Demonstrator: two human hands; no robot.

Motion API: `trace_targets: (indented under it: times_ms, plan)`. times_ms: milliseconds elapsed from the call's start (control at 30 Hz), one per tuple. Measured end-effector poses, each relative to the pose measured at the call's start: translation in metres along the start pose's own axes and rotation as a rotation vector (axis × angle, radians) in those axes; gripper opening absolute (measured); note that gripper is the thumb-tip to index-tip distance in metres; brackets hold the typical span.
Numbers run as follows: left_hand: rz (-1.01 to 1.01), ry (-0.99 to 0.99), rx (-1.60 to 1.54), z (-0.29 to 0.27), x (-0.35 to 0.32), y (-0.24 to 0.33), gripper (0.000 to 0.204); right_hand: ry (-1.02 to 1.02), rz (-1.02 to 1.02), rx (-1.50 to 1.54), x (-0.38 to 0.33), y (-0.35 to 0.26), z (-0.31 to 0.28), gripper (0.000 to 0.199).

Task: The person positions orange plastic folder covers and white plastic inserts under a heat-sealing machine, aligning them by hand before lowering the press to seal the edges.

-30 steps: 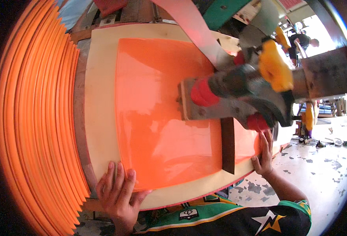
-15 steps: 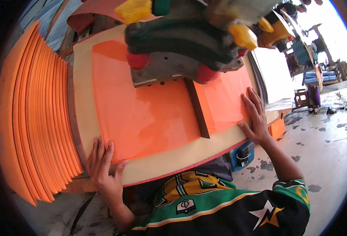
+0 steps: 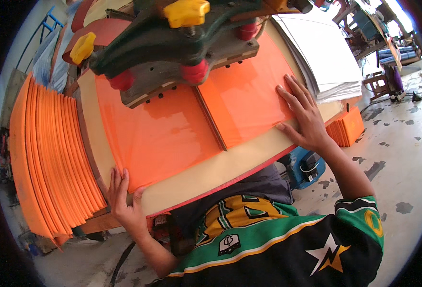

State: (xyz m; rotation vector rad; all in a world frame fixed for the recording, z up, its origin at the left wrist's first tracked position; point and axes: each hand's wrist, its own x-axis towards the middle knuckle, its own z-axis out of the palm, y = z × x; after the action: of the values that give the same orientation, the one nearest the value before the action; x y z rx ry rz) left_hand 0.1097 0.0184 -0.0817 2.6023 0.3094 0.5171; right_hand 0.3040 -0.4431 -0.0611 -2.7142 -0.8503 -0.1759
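Note:
A glossy orange plastic sheet (image 3: 168, 138) lies flat on a cream board (image 3: 206, 170) with a red edge. A narrow dark strip (image 3: 212, 119) runs across the sheet from beneath a dark green press head (image 3: 158, 52). My left hand (image 3: 127, 203) rests on the sheet's near left corner, fingers stretched out and thumb apart. At the right edge of the sheet, my right hand (image 3: 304, 117) lies flat with its fingers spread. Neither hand grips anything. The press head hides the far part of the sheet.
A tall row of folded orange sheets (image 3: 53, 158) stands along the left side. White sheets (image 3: 323, 52) are piled at the far right, above an orange stack (image 3: 347, 126). Yellow knobs (image 3: 186, 13) and red mounts (image 3: 195, 71) stick out from the press. Below the board is a blue container (image 3: 306, 167).
My view has turned, so the press head and board appear tilted and shifted left. Both hands stay on the same edges of the orange sheet.

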Motion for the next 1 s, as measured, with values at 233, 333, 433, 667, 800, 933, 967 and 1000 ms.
trace_targets:
  times_ms: [233, 333, 433, 667, 800, 933, 967, 1000]
  plan:
    - [-0.07, -0.007, -0.032, 0.0019, -0.0018, 0.0, 0.056, 0.05, 0.025, -0.021, -0.0018, -0.0006, 0.0033, 0.081]
    - [-0.089, 0.0, -0.05, 0.0022, -0.0019, 0.0, 0.057, 0.064, 0.03, 0.008, -0.0027, 0.0003, 0.004, 0.08]
    - [-0.068, -0.011, -0.019, 0.0006, -0.0001, 0.0014, 0.056, 0.074, 0.036, 0.015, -0.0036, 0.0015, 0.005, 0.078]
    - [-0.074, 0.0, -0.094, 0.002, -0.0013, -0.0034, 0.055, 0.103, 0.058, 0.033, -0.0062, 0.0036, 0.0066, 0.072]
    - [-0.087, -0.018, -0.095, 0.0017, -0.0007, 0.0003, 0.054, 0.125, 0.037, 0.044, -0.0073, 0.0064, 0.0082, 0.071]
    - [-0.098, -0.016, -0.092, 0.0006, -0.0014, 0.0036, 0.052, 0.135, 0.037, 0.054, -0.0078, 0.0067, 0.0082, 0.07]
    - [-0.1, -0.011, -0.091, 0.0006, -0.0017, 0.0033, 0.052, 0.14, 0.036, 0.06, -0.0073, 0.0064, 0.008, 0.07]
    - [-0.092, -0.012, -0.093, 0.0012, -0.001, 0.0016, 0.052, 0.145, 0.034, 0.065, -0.0069, 0.0061, 0.0077, 0.07]
